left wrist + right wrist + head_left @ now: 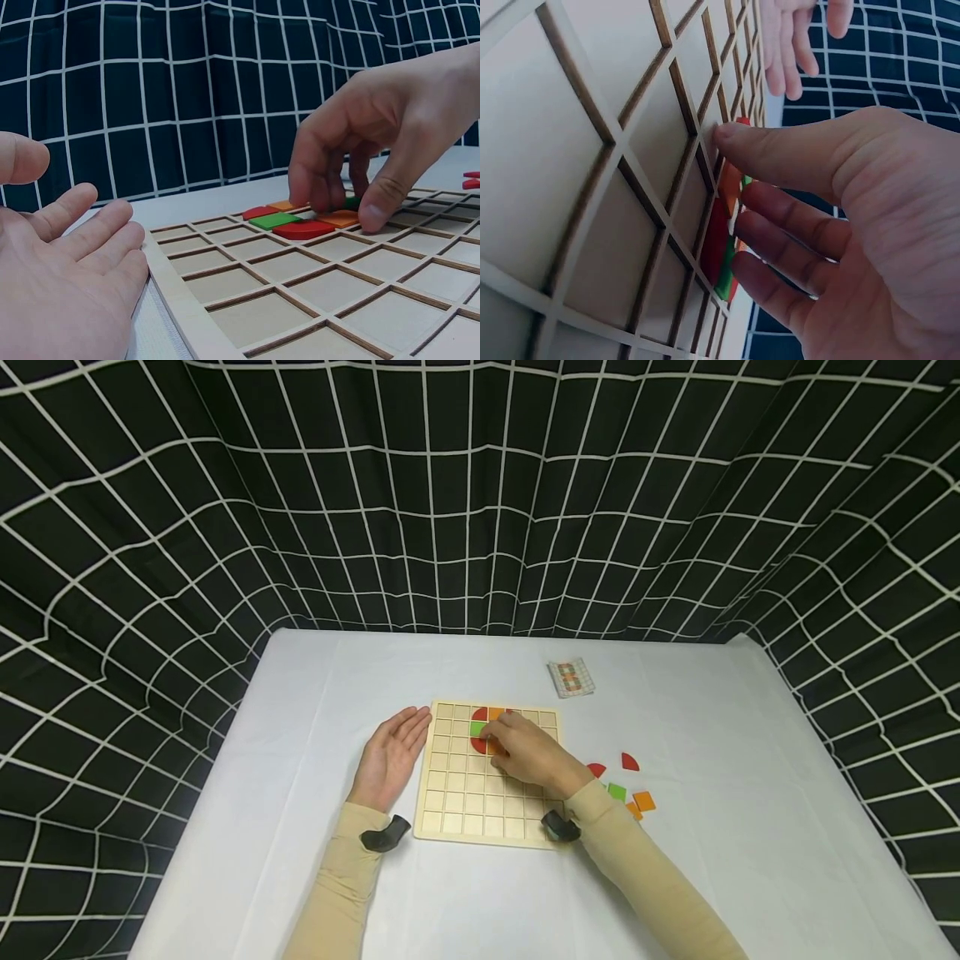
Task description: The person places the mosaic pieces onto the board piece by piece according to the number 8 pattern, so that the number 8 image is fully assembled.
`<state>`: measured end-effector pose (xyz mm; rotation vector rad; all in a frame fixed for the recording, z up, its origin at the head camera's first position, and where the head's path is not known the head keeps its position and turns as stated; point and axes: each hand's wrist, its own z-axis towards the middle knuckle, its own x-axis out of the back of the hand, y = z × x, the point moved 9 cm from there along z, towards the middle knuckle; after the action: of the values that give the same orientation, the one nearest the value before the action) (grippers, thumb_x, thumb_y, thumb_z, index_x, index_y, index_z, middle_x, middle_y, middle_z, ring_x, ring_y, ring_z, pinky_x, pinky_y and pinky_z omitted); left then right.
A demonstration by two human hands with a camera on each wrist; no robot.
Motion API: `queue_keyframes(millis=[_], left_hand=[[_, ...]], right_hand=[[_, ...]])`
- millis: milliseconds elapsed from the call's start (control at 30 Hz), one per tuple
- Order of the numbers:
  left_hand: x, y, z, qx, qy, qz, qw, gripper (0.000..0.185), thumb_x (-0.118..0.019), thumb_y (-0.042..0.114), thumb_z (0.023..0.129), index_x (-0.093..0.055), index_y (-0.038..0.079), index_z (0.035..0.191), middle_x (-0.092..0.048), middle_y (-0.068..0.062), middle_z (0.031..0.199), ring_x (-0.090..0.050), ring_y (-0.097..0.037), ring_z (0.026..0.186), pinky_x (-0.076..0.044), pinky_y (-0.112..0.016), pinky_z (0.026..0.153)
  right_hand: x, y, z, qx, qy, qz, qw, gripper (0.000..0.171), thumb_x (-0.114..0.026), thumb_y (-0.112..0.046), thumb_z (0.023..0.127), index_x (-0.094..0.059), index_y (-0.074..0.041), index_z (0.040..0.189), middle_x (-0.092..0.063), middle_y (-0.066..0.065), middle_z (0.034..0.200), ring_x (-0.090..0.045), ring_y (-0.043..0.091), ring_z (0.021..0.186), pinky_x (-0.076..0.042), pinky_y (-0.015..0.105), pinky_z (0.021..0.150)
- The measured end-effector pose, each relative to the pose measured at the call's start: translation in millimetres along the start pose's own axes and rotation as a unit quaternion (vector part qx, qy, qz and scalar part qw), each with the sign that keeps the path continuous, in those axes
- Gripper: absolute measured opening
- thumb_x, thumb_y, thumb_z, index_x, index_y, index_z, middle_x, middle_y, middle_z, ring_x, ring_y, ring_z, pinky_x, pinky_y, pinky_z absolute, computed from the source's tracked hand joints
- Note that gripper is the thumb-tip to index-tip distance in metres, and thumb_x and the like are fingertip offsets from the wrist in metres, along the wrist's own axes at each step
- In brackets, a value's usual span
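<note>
A wooden grid board point(453, 802) lies on the white table. In its far rows sit flat coloured pieces: red quarter-rounds point(300, 230), a green square point(274, 221) and orange squares point(341, 218). My right hand point(532, 752) arches over them with fingers bent and spread. Its thumb rests on the board beside an orange square, and the other fingertips are down at the pieces. Nothing shows pinched between thumb and fingers in the right wrist view. Beside the board's left edge, my left hand point(390, 764) lies palm up with loose fingers, holding nothing.
Right of the board lie loose pieces: red quarter-rounds point(630, 762), a green square point(617, 792) and orange squares point(644, 801), partly hidden near the right sleeve. Behind the board is a small stack of patterned cards point(572, 678). A black curtain point(480, 510) with white lines surrounds the table.
</note>
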<state>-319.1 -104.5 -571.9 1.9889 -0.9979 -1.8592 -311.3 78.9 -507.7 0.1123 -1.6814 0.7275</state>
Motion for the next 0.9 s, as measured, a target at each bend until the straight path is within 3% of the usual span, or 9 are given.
queue_keyframes(millis=[133, 333, 733, 900], left_hand=[[-0.2, -0.5, 0.2, 0.003, 0.001, -0.002, 1.0000, 0.052, -0.030, 0.026, 0.113, -0.017, -0.003, 0.154, -0.022, -0.019, 0.166, -0.023, -0.028, 0.157, -0.021, -0.032, 0.132], [-0.8, 0.6, 0.6, -0.001, -0.003, 0.000, 1.0000, 0.052, -0.029, 0.026, 0.113, -0.017, -0.004, 0.154, -0.020, -0.021, 0.166, -0.021, -0.029, 0.157, -0.021, -0.033, 0.133], [-0.1, 0.4, -0.8, 0.000, -0.004, -0.011, 0.9999, 0.055, -0.031, 0.026, 0.112, -0.014, -0.004, 0.155, -0.023, -0.020, 0.166, -0.024, -0.027, 0.157, -0.023, -0.031, 0.132], [-1.5, 0.3, -0.7, -0.001, -0.007, -0.006, 1.0000, 0.056, -0.031, 0.027, 0.112, -0.013, -0.005, 0.156, -0.022, -0.020, 0.166, -0.023, -0.027, 0.157, -0.022, -0.031, 0.132]], right_hand=[[6, 3, -4, -0.004, 0.012, -0.004, 1.000, 0.035, -0.075, -0.010, 0.089, -0.067, -0.010, 0.123, -0.063, 0.003, 0.105, -0.055, 0.018, 0.094, -0.054, 0.033, 0.086], [9, 16, -13, -0.038, 0.012, -0.010, 0.999, 0.036, -0.075, -0.012, 0.089, -0.065, -0.013, 0.124, -0.066, 0.003, 0.120, -0.060, 0.020, 0.105, -0.057, 0.037, 0.096], [7, 17, -16, -0.047, 0.002, 0.024, 0.999, 0.037, -0.073, -0.011, 0.090, -0.064, -0.013, 0.126, -0.064, 0.005, 0.120, -0.057, 0.016, 0.097, -0.057, 0.034, 0.089], [12, 11, -17, -0.021, 0.026, 0.029, 0.999, 0.035, -0.074, -0.014, 0.091, -0.066, -0.011, 0.125, -0.064, 0.007, 0.124, -0.060, 0.024, 0.115, -0.056, 0.041, 0.103]])
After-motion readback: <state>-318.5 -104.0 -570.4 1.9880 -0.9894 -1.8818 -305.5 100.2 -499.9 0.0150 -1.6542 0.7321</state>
